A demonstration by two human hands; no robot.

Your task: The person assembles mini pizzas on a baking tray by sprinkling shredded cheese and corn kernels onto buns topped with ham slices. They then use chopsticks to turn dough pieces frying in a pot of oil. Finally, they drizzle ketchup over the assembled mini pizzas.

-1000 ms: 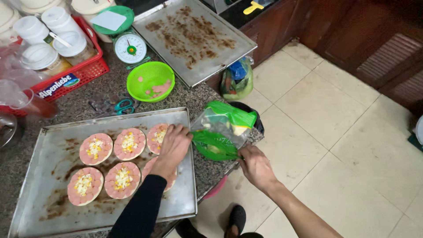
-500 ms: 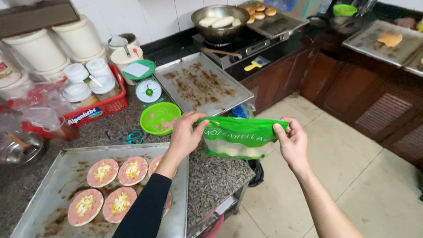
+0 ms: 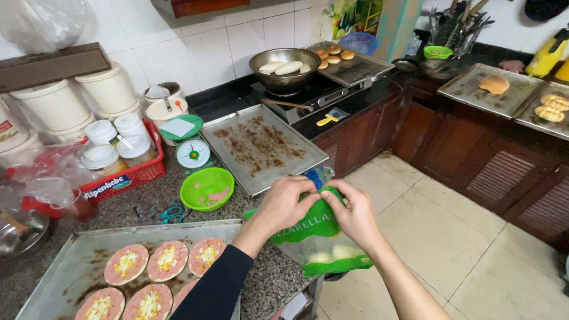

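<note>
A green and clear plastic cheese bag [image 3: 320, 243] hangs in front of me, over the counter's edge. My left hand [image 3: 284, 204] and my right hand [image 3: 354, 214] both pinch its top edge, close together. Pale cheese shows through the clear lower part. Below my left arm lies a metal baking tray [image 3: 77, 266] with several round ham slices [image 3: 169, 261] topped with yellow and white bits.
A green bowl [image 3: 206, 188], a small kitchen scale [image 3: 193, 154] and an empty greasy tray [image 3: 261, 147] sit on the granite counter. A red basket [image 3: 127, 178] holds tubs. A pan with sausages [image 3: 284, 68] is on the stove. Trays with buns [image 3: 504, 89] stand at the right.
My hands have drawn together at the bag's top, which was stretched wide between them before. The view has tilted up from the tray toward the stove and the far counter.
</note>
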